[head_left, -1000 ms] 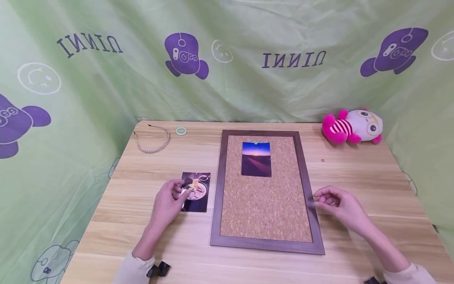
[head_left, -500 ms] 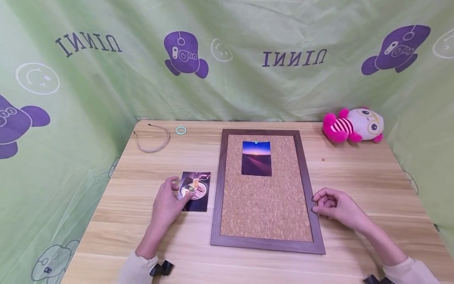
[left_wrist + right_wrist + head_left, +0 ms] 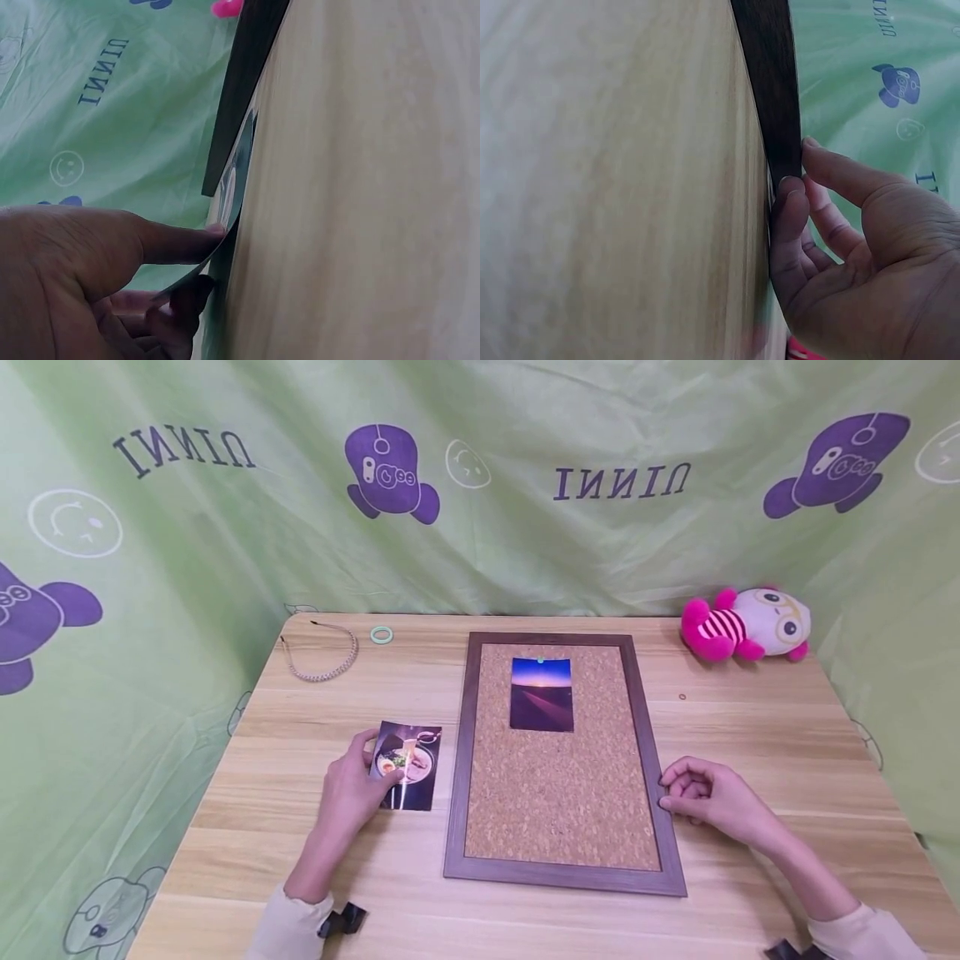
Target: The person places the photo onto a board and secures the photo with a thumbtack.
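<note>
My left hand (image 3: 351, 787) pinches a glossy photo of a noodle bowl (image 3: 422, 743) by its left side, thumb on the picture and fingers behind. In the left wrist view the photo (image 3: 241, 161) bends upward, its held edge raised off the table. A cork board (image 3: 558, 802) in a dark wooden frame lies flat to the right. A sunset photo (image 3: 542, 703) hangs on its upper part under a small green pin (image 3: 540, 659). At the frame's right edge, my right hand (image 3: 705, 793) holds on with thumb and curled fingers; the right wrist view shows them against the frame (image 3: 772, 82).
On the wooden table (image 3: 285, 827), a beaded headband (image 3: 330, 675) and a mint-green ring (image 3: 382, 635) lie at the back left. A pink and white plush toy (image 3: 742, 625) rests at the back right, with a tiny brownish ring (image 3: 682, 697) nearer the board. Green printed curtain (image 3: 510, 552) surrounds the table.
My left fingers have slipped under the noodle photo's left side, lifting and tilting it slightly leftward. My right hand has closed in on the frame's edge and stayed there.
</note>
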A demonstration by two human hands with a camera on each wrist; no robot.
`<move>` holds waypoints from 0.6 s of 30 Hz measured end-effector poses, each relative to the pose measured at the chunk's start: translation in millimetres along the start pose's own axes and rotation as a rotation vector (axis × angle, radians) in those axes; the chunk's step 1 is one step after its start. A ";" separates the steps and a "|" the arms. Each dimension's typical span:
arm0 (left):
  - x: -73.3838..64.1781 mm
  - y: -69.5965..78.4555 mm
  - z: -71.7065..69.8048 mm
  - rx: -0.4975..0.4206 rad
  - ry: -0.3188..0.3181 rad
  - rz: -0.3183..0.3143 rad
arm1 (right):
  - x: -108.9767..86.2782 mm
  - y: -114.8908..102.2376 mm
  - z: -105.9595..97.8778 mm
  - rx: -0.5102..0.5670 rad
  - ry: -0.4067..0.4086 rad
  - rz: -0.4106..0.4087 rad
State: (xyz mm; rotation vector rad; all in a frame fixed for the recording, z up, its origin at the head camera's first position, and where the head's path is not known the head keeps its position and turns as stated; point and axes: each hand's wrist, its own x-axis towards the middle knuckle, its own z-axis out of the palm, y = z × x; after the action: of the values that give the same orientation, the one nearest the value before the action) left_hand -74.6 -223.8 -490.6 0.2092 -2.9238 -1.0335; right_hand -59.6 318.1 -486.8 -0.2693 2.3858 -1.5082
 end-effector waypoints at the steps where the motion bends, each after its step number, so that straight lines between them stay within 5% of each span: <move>1: 0.1 -0.8 -1.2 -0.007 -0.004 -0.001 | 0.1 -0.1 0.1 -0.001 0.000 0.003; 18: -2.2 5.5 -29.6 -0.257 -0.113 -0.074 | 0.3 -0.2 -0.1 0.005 0.002 0.007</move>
State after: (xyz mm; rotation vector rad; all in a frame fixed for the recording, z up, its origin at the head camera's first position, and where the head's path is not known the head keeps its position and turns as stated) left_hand -70.8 -237.7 -464.0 0.2589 -2.8583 -1.4638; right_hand -59.9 318.0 -486.7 -0.2583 2.3816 -1.5115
